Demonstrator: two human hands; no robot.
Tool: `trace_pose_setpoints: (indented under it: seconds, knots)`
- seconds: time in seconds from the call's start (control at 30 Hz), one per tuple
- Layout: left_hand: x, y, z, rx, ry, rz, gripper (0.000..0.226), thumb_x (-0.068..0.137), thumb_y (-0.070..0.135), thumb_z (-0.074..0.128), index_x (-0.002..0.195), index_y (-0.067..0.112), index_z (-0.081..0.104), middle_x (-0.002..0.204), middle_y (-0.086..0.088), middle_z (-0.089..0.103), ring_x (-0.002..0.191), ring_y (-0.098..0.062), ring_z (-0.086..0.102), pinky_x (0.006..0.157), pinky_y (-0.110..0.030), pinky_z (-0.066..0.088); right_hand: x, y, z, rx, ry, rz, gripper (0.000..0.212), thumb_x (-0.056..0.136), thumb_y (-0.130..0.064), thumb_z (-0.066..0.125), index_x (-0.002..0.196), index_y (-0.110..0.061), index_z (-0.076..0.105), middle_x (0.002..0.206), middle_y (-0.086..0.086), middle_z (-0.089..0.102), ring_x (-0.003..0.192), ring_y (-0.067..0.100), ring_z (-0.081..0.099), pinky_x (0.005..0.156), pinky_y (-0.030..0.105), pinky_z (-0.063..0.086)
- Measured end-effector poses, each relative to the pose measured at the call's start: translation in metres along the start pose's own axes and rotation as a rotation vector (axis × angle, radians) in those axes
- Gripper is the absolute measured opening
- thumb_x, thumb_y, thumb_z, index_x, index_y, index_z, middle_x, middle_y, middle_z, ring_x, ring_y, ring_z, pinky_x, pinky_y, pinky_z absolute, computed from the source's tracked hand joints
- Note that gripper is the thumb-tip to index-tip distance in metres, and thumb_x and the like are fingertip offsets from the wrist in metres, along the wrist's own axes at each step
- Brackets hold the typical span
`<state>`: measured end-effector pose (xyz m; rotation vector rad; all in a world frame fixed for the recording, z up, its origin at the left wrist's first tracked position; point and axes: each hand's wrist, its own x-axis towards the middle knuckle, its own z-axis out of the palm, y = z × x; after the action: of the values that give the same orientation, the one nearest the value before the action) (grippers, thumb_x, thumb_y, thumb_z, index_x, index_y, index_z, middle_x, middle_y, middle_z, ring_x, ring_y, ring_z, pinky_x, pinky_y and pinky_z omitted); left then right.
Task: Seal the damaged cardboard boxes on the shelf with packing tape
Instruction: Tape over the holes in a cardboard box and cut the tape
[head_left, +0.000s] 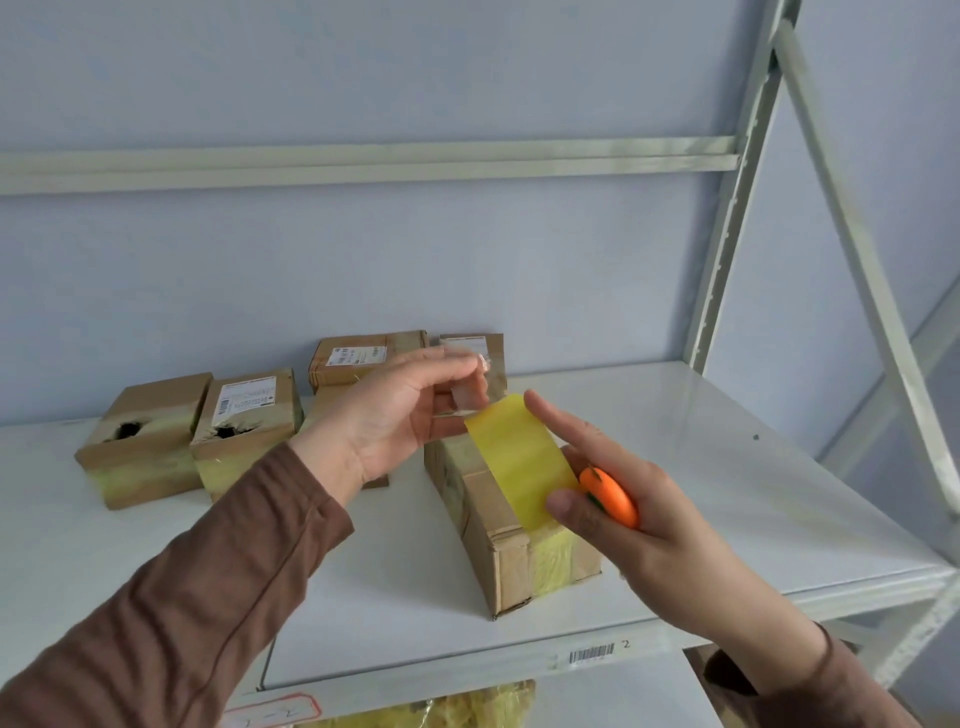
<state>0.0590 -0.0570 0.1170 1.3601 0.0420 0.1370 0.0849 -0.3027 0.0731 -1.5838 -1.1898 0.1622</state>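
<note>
My right hand (618, 499) grips a yellow packing tape roll (522, 465) with an orange cutter (609, 496), held just above a long cardboard box (498, 551) on the white shelf (727, 467). My left hand (400, 415) pinches the clear free end of the tape (470, 389), pulled up and left off the roll. Yellowish tape covers part of that box's near end. Two boxes with torn dark holes stand at the left, the first torn box (143, 441) next to the second torn box (249, 426).
Two more labelled boxes (363, 358) stand at the back of the shelf behind my left hand. A grey metal upright (727, 208) and a diagonal brace rise on the right. A barcode label (592, 652) marks the shelf's front edge. Yellow material shows on the shelf below.
</note>
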Motion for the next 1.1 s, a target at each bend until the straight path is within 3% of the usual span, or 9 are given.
trace_pose_setpoints:
  seconds: [0.1,0.17,0.37,0.5,0.6,0.7,0.8,0.93,1.1]
  knots:
    - [0.004,0.001,0.002,0.132,0.024,0.071,0.014,0.096,0.009,0.062,0.106,0.011,0.071,0.079,-0.004,0.069,0.07,-0.014,0.068,0.063,-0.027,0.058,-0.003,0.002,-0.005,-0.075,-0.012,-0.032,0.059,0.103,-0.024,0.057,0.153,-0.05,0.038,0.081,-0.011,0.05,0.07,0.019,0.04,0.069,0.027,0.04]
    - [0.007,0.003,0.003,0.178,0.004,0.097,0.016,0.097,0.005,0.059,0.106,0.009,0.071,0.078,-0.006,0.068,0.07,-0.015,0.068,0.065,-0.028,0.059,-0.003,0.004,-0.007,-0.151,-0.024,-0.026,0.061,0.104,-0.024,0.056,0.153,-0.053,0.035,0.079,-0.013,0.047,0.066,0.008,0.037,0.065,0.019,0.037]
    - [0.014,0.01,0.001,0.381,0.017,0.139,0.013,0.084,0.019,0.079,0.096,0.017,0.075,0.092,0.0,0.069,0.088,-0.017,0.068,0.081,-0.04,0.062,-0.001,0.0,-0.012,-0.284,-0.049,-0.005,0.063,0.104,-0.024,0.057,0.154,-0.054,0.032,0.077,-0.006,0.051,0.065,0.013,0.04,0.063,0.023,0.038]
    - [0.015,0.013,0.003,0.482,-0.013,0.13,0.027,0.078,0.03,0.083,0.098,0.015,0.072,0.094,-0.001,0.074,0.091,-0.015,0.073,0.081,-0.036,0.064,0.002,0.002,-0.012,-0.369,-0.062,0.0,0.063,0.105,-0.025,0.056,0.156,-0.051,0.03,0.081,-0.014,0.056,0.068,0.012,0.045,0.066,0.023,0.041]
    - [0.021,0.009,0.007,0.521,0.097,0.206,0.01,0.087,0.02,0.08,0.093,0.016,0.074,0.093,-0.005,0.077,0.087,-0.014,0.073,0.076,-0.033,0.063,0.003,0.006,-0.011,-0.347,-0.038,-0.016,0.062,0.104,-0.026,0.056,0.156,-0.051,0.031,0.078,-0.02,0.052,0.067,0.01,0.046,0.064,0.018,0.037]
    - [0.027,0.002,0.011,0.388,0.193,0.225,0.002,0.089,0.014,0.076,0.089,0.014,0.075,0.089,-0.009,0.077,0.082,-0.014,0.072,0.072,-0.032,0.063,0.005,0.01,-0.008,-0.208,0.023,-0.012,0.061,0.105,-0.024,0.057,0.153,-0.053,0.034,0.08,0.0,0.051,0.068,0.013,0.043,0.069,0.033,0.042]
    - [0.032,0.0,0.015,0.087,0.203,0.118,0.007,0.082,0.014,0.079,0.087,0.012,0.074,0.087,-0.008,0.075,0.079,-0.015,0.072,0.068,-0.031,0.061,0.007,0.012,-0.007,-0.098,0.065,0.005,0.06,0.104,-0.023,0.057,0.151,-0.054,0.037,0.087,0.018,0.055,0.081,0.035,0.05,0.083,0.042,0.048]
    - [0.039,0.005,0.015,-0.145,0.26,0.084,0.01,0.079,0.022,0.078,0.08,0.013,0.073,0.078,-0.002,0.074,0.07,-0.012,0.072,0.064,-0.029,0.062,0.005,0.021,-0.009,-0.039,0.09,0.007,0.055,0.102,-0.027,0.058,0.151,-0.048,0.043,0.078,-0.01,0.052,0.079,0.0,0.051,0.084,0.016,0.041]
    - [0.048,0.008,0.019,-0.094,0.255,0.093,0.021,0.086,0.035,0.074,0.079,0.014,0.073,0.073,-0.001,0.073,0.062,-0.012,0.071,0.06,-0.029,0.062,0.004,0.024,-0.013,0.035,0.116,0.039,0.054,0.1,-0.029,0.061,0.149,-0.047,0.047,0.11,-0.016,0.07,0.113,-0.006,0.058,0.099,0.015,0.041]
